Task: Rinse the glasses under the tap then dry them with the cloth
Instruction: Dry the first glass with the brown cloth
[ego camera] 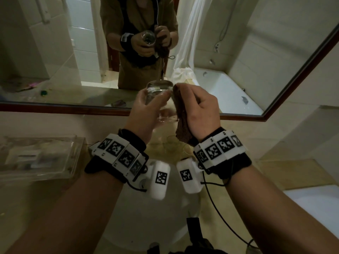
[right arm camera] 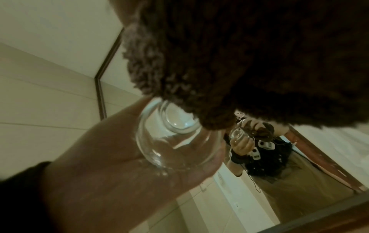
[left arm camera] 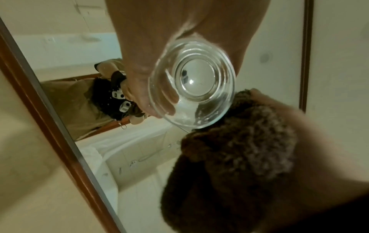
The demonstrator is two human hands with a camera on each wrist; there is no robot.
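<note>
My left hand (ego camera: 146, 105) grips a clear, wet drinking glass (ego camera: 159, 94), raised in front of the mirror with its thick base (left arm camera: 194, 78) turned toward the left wrist camera. Fingers show through the glass (right arm camera: 175, 141) in the right wrist view. My right hand (ego camera: 198, 107) holds a dark brown fluffy cloth (ego camera: 181, 118) bunched in its fist, right beside the glass. The cloth (left arm camera: 235, 157) touches the glass's rim side. A second clear glass (ego camera: 172, 145) stands on the counter below my hands.
A wood-framed mirror (ego camera: 64, 108) spans the wall ahead. The white basin (ego camera: 143, 217) lies below my wrists. A clear plastic tray (ego camera: 38, 158) sits on the beige counter at the left. The tap is hidden.
</note>
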